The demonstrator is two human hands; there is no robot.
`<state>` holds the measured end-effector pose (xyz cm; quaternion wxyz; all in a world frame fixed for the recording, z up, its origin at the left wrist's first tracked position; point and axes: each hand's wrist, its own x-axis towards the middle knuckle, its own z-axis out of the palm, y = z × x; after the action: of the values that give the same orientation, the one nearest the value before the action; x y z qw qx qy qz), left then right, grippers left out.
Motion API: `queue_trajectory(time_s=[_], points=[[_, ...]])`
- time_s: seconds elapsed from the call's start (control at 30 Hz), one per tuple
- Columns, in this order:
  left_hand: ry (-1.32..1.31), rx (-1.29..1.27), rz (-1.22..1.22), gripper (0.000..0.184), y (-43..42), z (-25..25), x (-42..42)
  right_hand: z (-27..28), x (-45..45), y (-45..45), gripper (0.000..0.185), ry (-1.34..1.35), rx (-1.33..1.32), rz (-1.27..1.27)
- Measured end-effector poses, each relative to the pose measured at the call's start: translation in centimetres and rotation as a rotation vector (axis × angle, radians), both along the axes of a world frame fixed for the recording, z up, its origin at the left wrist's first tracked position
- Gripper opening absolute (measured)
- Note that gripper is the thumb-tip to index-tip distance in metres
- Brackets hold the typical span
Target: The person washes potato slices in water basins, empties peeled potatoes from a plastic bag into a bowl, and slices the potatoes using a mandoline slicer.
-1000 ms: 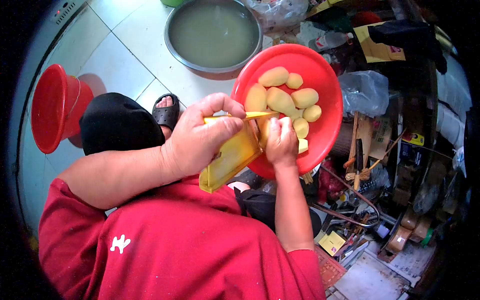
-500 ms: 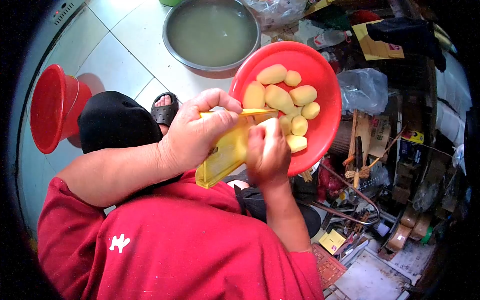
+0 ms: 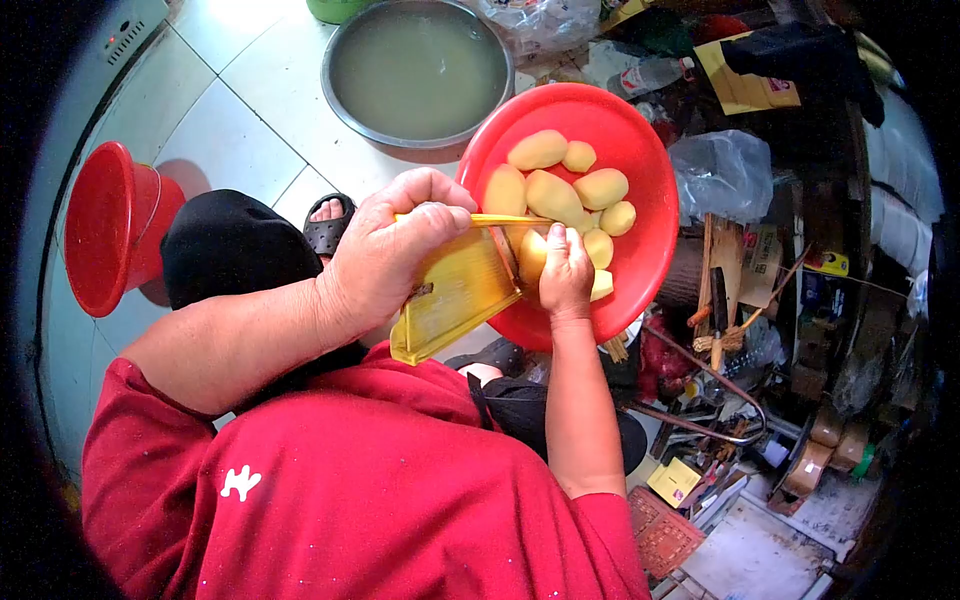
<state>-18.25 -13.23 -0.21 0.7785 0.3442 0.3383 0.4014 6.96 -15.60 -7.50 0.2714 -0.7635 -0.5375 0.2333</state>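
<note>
My left hand (image 3: 385, 245) is closed around the upper edge of a yellow mandoline slicer (image 3: 450, 295), which slants over the near left rim of a red basin (image 3: 645, 270). In my right hand (image 3: 567, 278) is a peeled potato (image 3: 532, 257), held against the slicer's right part, beside the blade. The fingers partly cover this potato. Several more peeled potatoes (image 3: 556, 197) lie in the basin, just beyond my hands. What is under the slicer is hidden.
A metal basin (image 3: 345, 115) of cloudy water stands on the tiled floor beyond. At left is a red bucket (image 3: 100, 230). Clutter lines the right side: a plastic bag (image 3: 722, 175), a bottle (image 3: 652, 77), a knife (image 3: 718, 305) and a bent metal frame (image 3: 748, 437).
My right hand has slid right along the slicer, and the potato in it now shows beside the blade. My left hand keeps its hold, with the slicer nearly in place.
</note>
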Motion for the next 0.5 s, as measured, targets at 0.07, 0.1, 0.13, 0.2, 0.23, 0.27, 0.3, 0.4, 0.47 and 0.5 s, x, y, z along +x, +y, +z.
queue_trajectory(time_s=[0.07,0.1,0.13,0.2,0.23,0.27,0.3,0.4,0.47,0.5], points=[[-0.078,-0.076,0.019,0.02,0.0,0.0,0.1,-0.4,0.2,0.1,0.033,-0.075,0.029,0.005],[-0.075,-0.073,0.01,0.02,0.0,0.0,0.2,-0.6,0.3,0.1,0.031,-0.151,0.056,0.015],[-0.05,-0.073,0.022,0.02,0.1,0.1,0.1,-0.3,0.0,0.1,0.031,-0.148,0.059,0.008],[-0.012,-0.084,0.03,0.02,0.2,0.3,0.0,0.1,-0.9,-0.1,0.025,-0.117,0.193,-0.014],[-0.009,-0.083,0.025,0.02,0.2,0.4,0.1,0.8,-1.8,-0.4,0.02,-0.137,0.288,0.034],[-0.01,-0.075,0.052,0.019,0.1,0.4,0.2,2.7,-3.7,-0.7,0.017,-0.048,0.285,0.043],[-0.009,-0.071,0.078,0.018,-0.1,0.4,0.3,4.1,-5.0,-1.5,0.014,0.001,0.224,0.102],[-0.002,0.021,0.104,0.018,-0.8,0.3,0.7,7.8,-8.0,-2.3,0.016,0.036,0.338,0.269],[0.038,0.023,0.079,0.019,-0.7,0.2,0.5,6.5,-7.2,-1.6,0.016,-0.076,0.356,0.219],[0.074,0.027,0.058,0.019,-0.6,0.1,0.2,4.5,-5.7,-0.8,0.016,-0.152,0.34,0.145]])
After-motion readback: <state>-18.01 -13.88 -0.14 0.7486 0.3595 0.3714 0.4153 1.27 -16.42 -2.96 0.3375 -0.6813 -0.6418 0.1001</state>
